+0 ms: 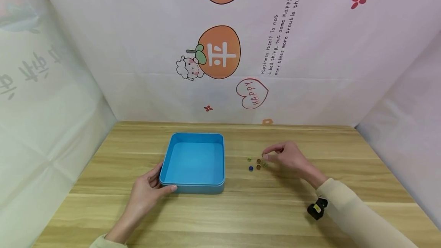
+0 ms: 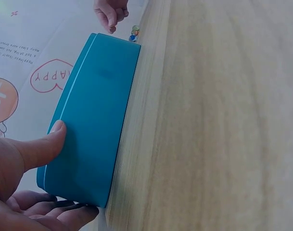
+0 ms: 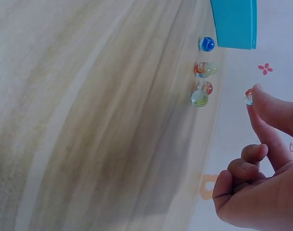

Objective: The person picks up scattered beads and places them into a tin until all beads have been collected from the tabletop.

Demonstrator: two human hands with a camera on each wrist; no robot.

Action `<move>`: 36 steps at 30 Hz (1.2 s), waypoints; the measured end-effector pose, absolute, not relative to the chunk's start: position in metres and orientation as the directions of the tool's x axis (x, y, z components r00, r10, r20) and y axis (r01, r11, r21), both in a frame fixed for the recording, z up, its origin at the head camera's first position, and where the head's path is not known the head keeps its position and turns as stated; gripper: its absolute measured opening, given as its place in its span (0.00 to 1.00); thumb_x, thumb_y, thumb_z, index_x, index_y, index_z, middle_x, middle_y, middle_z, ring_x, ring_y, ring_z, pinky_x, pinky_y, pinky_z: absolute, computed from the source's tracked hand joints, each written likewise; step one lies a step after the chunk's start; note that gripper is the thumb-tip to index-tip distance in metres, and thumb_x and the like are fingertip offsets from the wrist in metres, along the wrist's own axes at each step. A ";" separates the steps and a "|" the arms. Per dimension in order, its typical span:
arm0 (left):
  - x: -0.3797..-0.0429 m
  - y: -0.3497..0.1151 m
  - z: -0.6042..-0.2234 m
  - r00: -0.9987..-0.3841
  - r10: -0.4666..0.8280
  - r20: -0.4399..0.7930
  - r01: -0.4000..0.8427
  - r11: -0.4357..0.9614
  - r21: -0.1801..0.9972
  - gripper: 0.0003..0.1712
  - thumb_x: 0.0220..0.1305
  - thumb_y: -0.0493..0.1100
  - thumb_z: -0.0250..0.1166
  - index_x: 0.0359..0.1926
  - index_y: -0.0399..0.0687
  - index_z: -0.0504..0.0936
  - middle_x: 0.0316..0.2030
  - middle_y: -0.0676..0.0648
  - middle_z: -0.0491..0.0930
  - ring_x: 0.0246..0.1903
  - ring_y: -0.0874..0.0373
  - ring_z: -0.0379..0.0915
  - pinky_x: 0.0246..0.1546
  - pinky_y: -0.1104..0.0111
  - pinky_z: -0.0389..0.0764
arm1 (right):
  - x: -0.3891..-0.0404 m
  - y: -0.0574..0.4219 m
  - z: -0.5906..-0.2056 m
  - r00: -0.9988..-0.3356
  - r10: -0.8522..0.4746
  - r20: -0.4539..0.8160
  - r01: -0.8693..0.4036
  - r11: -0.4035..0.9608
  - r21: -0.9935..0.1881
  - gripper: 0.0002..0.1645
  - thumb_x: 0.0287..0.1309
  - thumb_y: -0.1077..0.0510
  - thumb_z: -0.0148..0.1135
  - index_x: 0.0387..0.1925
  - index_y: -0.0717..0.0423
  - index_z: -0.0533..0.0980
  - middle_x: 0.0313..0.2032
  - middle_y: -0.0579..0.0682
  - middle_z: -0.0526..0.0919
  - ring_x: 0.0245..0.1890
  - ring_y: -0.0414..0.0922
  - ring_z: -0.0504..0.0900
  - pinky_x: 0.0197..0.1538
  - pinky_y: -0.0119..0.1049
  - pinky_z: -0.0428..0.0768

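A shallow blue square box (image 1: 201, 189) stands open-topped on the table, its inside bare. My left hand (image 1: 146, 190) holds its near left corner, with the thumb on the front wall and the fingers round the left side. In the left wrist view those fingers reach the box's lower edge. To the right of the box, my right hand (image 1: 287, 157) pinches a clear marble with a reddish swirl (image 3: 248, 97) between thumb and forefinger, raised over the table. Several marbles lie below it, among them a blue marble (image 3: 207, 44) and a green-swirled marble (image 3: 199, 98).
The wooden table (image 1: 241, 217) meets a printed white cloth (image 1: 310, 87) at its back edge, and more cloth hangs at both sides. A black device (image 1: 317, 208) is worn at the right wrist, by the cream sleeve (image 1: 361, 217).
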State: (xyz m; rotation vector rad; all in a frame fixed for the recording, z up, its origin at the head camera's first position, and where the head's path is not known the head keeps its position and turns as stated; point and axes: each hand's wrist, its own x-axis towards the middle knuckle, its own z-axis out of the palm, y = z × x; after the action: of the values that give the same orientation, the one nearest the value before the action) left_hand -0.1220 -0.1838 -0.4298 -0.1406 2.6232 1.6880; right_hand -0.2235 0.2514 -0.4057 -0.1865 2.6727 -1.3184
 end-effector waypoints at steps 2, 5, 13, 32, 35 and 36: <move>-0.122 -0.184 -0.430 -0.996 -0.067 -0.067 -0.089 0.408 0.909 0.55 0.58 0.40 0.83 0.79 0.31 0.61 0.75 0.29 0.61 0.71 0.37 0.64 0.62 0.54 0.78 | -0.223 0.250 -0.404 -0.981 -0.174 -0.085 -0.038 0.603 -0.796 0.12 0.64 0.55 0.76 0.47 0.57 0.90 0.37 0.53 0.79 0.34 0.48 0.66 0.39 0.41 0.66; -0.122 -0.184 -0.429 -0.996 -0.065 -0.067 -0.088 0.404 0.911 0.56 0.58 0.40 0.83 0.79 0.31 0.61 0.75 0.29 0.61 0.71 0.37 0.64 0.62 0.54 0.78 | -0.222 0.248 -0.399 -0.981 -0.170 -0.094 -0.027 0.596 -0.802 0.13 0.65 0.55 0.76 0.47 0.56 0.90 0.47 0.57 0.84 0.43 0.53 0.75 0.48 0.44 0.75; -0.123 -0.184 -0.430 -0.996 -0.057 -0.070 -0.086 0.394 0.915 0.56 0.58 0.40 0.83 0.79 0.30 0.60 0.75 0.29 0.60 0.71 0.36 0.64 0.62 0.54 0.78 | -0.224 0.244 -0.391 -0.978 -0.175 -0.115 -0.001 0.552 -0.834 0.15 0.67 0.54 0.73 0.51 0.57 0.89 0.65 0.62 0.80 0.72 0.65 0.67 0.73 0.63 0.68; -0.126 -0.188 -0.430 -0.996 -0.056 -0.069 -0.085 0.400 0.913 0.56 0.59 0.42 0.82 0.80 0.33 0.60 0.76 0.31 0.60 0.72 0.39 0.63 0.63 0.57 0.76 | -0.230 0.221 -0.370 -0.970 -0.215 -0.116 -0.010 0.509 -0.861 0.19 0.66 0.50 0.75 0.53 0.56 0.88 0.69 0.60 0.76 0.75 0.63 0.63 0.76 0.63 0.63; -0.126 -0.188 -0.431 -0.996 -0.057 -0.071 -0.088 0.404 0.910 0.56 0.59 0.42 0.82 0.80 0.33 0.60 0.76 0.30 0.60 0.72 0.39 0.64 0.63 0.57 0.77 | -0.231 0.217 -0.367 -0.968 -0.225 -0.112 -0.021 0.515 -0.857 0.19 0.66 0.50 0.75 0.53 0.56 0.88 0.68 0.59 0.77 0.75 0.63 0.64 0.76 0.62 0.64; -0.126 -0.188 -0.432 -0.996 -0.058 -0.074 -0.091 0.403 0.911 0.56 0.59 0.42 0.82 0.80 0.34 0.60 0.76 0.30 0.61 0.72 0.39 0.64 0.63 0.57 0.77 | -0.231 0.215 -0.366 -0.967 -0.230 -0.112 -0.025 0.518 -0.855 0.18 0.66 0.50 0.74 0.53 0.55 0.89 0.68 0.59 0.77 0.75 0.62 0.64 0.75 0.62 0.65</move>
State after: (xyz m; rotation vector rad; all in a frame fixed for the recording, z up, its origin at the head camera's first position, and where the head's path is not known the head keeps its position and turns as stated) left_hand -0.1258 -0.1878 -0.4317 -0.1390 2.6056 1.6949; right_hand -0.2309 0.2153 -0.3658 -0.2169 2.5475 -1.4298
